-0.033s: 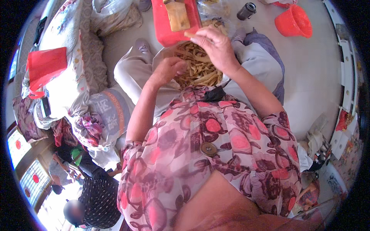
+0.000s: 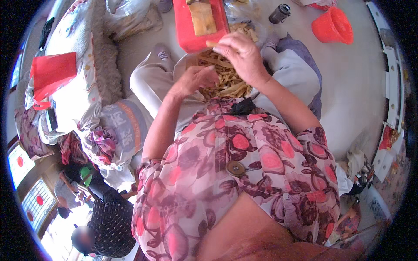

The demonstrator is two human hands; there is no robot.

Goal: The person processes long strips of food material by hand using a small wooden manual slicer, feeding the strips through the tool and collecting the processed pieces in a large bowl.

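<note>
A heap of pale tan strips [image 2: 224, 80], like split bamboo or dried stalks, lies in the person's lap between the knees, and both hands are right in it. The right hand [image 2: 239, 52] is raised above the far edge of the heap, fingers curled and pinching one strip [image 2: 212, 44] that sticks out to the left of the fingertips. The left hand [image 2: 196, 78] lies lower on the near left side of the heap, fingers bent down into the strips, though a firm grip cannot be made out. Just beyond the right hand sits a red tray [image 2: 191, 35] with a tan block on it. Farther right on the floor stand a red plastic cup [image 2: 333, 26] and a dark can [image 2: 279, 13].
</note>
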